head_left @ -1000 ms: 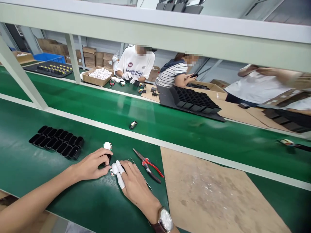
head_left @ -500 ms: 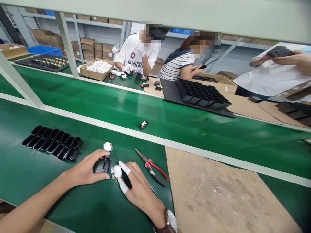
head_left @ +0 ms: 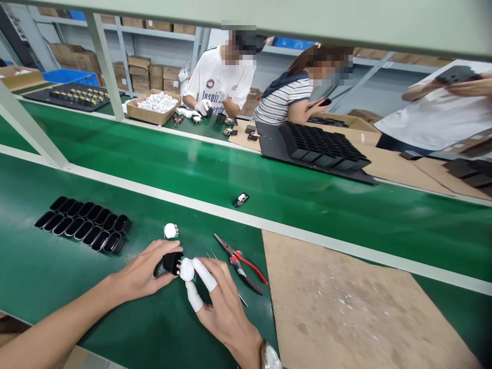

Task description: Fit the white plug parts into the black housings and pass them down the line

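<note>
My left hand grips a small black plastic housing between thumb and fingers, tipped on its side towards the right. My right hand, with white finger cots on thumb and index finger, pinches a small circuit board with a white rounded part. Metal prongs on the board's left side point at the housing and are close against it; whether they are inside I cannot tell. Just beyond my left hand, a similar board with a white top lies on the green bench.
Black housings stand in two rows at left. Red-handled pliers and thin metal rods lie right of my hands, beside a brown board. A black part rests on the green conveyor belt. Co-workers occupy the far side.
My left hand has closed on the black housing and tipped it towards the board. My right hand has turned the board slightly against it. The black part on the belt has moved right.
</note>
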Available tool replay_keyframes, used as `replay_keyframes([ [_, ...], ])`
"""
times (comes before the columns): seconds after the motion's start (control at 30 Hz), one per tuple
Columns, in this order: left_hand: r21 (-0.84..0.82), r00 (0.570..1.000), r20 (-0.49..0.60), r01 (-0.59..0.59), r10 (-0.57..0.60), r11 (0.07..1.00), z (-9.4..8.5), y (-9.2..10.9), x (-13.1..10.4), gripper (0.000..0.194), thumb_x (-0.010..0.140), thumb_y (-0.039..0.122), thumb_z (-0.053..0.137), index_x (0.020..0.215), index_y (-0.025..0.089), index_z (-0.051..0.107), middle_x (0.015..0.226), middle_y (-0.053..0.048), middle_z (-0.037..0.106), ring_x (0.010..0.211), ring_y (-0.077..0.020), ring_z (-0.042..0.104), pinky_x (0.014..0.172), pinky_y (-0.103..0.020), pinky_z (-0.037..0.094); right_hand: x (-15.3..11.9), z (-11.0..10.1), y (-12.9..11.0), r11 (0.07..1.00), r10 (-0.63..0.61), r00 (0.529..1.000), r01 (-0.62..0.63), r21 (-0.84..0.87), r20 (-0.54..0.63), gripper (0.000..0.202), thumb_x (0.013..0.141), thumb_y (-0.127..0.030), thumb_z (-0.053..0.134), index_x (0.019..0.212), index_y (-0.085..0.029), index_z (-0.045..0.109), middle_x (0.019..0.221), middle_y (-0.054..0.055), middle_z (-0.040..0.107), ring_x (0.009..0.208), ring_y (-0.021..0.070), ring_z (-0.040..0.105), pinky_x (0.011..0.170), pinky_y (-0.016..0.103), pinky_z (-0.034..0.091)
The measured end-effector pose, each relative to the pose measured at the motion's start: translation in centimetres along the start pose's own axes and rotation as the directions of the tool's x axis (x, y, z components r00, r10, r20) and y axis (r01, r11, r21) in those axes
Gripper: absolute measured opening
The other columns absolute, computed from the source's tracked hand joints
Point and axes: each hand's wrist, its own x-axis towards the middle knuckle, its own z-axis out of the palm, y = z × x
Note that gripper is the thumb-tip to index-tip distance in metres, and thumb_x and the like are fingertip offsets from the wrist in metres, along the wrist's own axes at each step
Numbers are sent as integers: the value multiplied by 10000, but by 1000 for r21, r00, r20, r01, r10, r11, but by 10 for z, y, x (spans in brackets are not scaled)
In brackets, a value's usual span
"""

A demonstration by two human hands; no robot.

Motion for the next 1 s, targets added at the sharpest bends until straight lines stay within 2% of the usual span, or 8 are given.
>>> replay_keyframes([
  [0.23,51,1000,-1,-13,13,999,0,2,1,656,999,193,675,1580,292,386,1448,-127,659,1357,-284,601,1119,-488,535,-1,2,-1,999,-3,1000,4,-48,20,742,971,-69,617,1633,-225,320,1257,145,682,1120,300,656,945,515,604],
  [0.4,61,999,21,-32,31,998,1,3,0,730,1011,186,658,1623,317,281,1432,-106,677,1362,-283,593,1129,-508,511,-2,3,-2,996,-2,999,6,-90,54,756,972,-72,609,1644,-202,289,1265,151,678,1136,315,637,942,516,599],
  [0.57,75,999,29,-21,18,997,1,3,1,744,1008,197,658,1628,328,268,1431,-99,675,1317,-279,616,1104,-488,519,-1,2,-3,996,31,994,-22,-89,102,710,999,-112,572,1641,-218,286,1273,146,680,1118,307,651,942,510,606],
  [1.0,57,998,59,15,-19,998,0,3,3,725,1026,259,657,1625,341,258,1430,-91,667,1309,-281,600,1103,-489,488,2,-4,-2,998,34,997,-31,-46,70,747,989,-101,607,1647,-214,271,1269,140,670,1113,295,626,948,487,587],
])
